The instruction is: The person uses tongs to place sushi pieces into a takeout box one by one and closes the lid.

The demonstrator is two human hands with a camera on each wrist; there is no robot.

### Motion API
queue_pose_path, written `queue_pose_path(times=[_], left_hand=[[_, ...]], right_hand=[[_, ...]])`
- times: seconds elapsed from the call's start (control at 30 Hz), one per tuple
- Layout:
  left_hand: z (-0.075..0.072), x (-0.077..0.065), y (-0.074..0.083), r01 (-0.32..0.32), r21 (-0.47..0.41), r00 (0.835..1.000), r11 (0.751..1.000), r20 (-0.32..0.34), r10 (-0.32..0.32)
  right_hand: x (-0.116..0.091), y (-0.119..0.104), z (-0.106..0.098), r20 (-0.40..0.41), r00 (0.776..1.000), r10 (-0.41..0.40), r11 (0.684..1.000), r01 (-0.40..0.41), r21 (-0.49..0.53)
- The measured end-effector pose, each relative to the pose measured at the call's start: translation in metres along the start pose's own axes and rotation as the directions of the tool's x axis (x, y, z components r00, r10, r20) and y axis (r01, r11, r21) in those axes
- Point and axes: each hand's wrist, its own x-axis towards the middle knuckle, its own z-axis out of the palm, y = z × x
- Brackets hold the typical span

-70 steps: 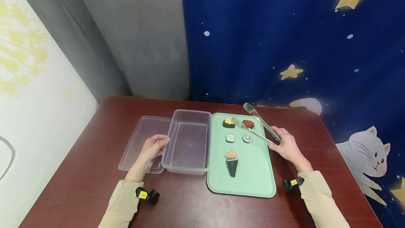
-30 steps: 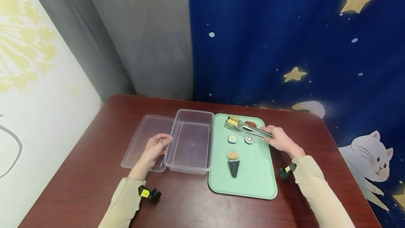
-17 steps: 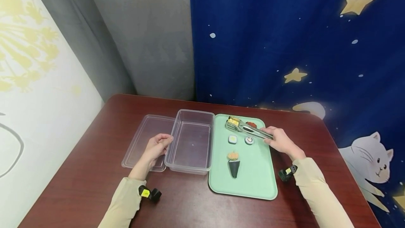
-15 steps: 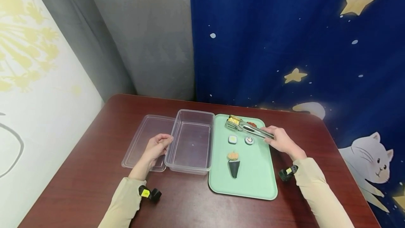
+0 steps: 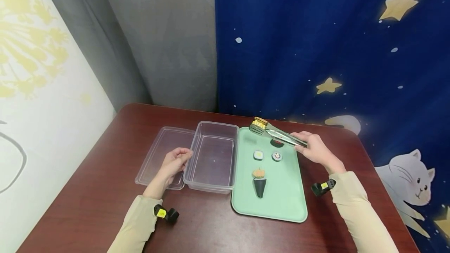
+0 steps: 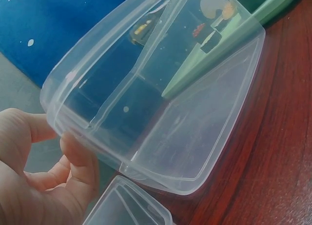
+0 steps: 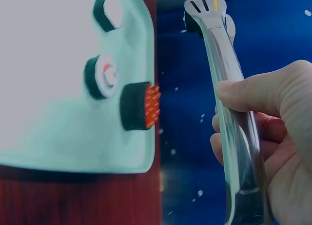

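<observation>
My right hand (image 5: pixel 315 150) grips metal tongs (image 5: pixel 281 136), thumb on one arm and fingers on the other. Between the tong tips a sushi piece with yellow topping (image 5: pixel 259 123) hangs above the far end of the green tray (image 5: pixel 281 202). My left hand (image 5: pixel 175 162) pinches the left rim of a clear plastic container (image 5: pixel 211 163), which stands beside the tray. On the tray lie a red-roe sushi (image 7: pixel 139 106), partly hidden by the tongs in the head view, a square roll (image 5: pixel 258 155), a round roll (image 5: pixel 276 156) and a black cone hand roll (image 5: pixel 259 186).
A clear lid (image 5: pixel 159 155) lies flat left of the container, partly under my left hand. The brown table (image 5: pixel 207 221) ends at a back edge before grey and blue curtains (image 5: pixel 267 50). A white wall (image 5: pixel 45 100) stands at the left.
The tongs came down over the yellow-topped sushi and closed on it. My right hand has since lifted it off the tray. My left hand has stayed at the container's rim.
</observation>
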Motion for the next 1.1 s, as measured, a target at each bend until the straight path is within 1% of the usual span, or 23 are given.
queue_pose_path(times=[0.2, 0.37, 0.63, 0.93, 1.1], left_hand=[[-0.001, 0.0, 0.002, 0.024, -0.009, 1.0, 1.0, -0.006, -0.024], [-0.001, -0.001, 0.002, 0.025, -0.017, 1.0, 1.0, -0.01, -0.025], [-0.002, -0.001, 0.002, 0.021, -0.02, 1.0, 1.0, 0.003, -0.021], [-0.001, -0.001, 0.0, 0.014, -0.024, 1.0, 1.0, 0.0, -0.014], [0.0, 0.0, -0.001, 0.014, -0.014, 1.0, 1.0, -0.004, -0.014]], right_hand=[[0.012, -0.016, -0.003, 0.019, 1.0, -0.023, 1.0, 0.023, 0.015], [0.025, -0.027, 0.002, 0.028, 0.997, -0.076, 0.996, 0.075, 0.037], [0.046, -0.047, 0.015, 0.048, 0.992, -0.121, 0.991, 0.118, 0.068], [0.071, -0.064, 0.037, 0.101, 0.973, -0.207, 0.974, 0.196, 0.111], [0.083, -0.07, 0.049, 0.134, 0.967, -0.219, 0.971, 0.202, 0.131]])
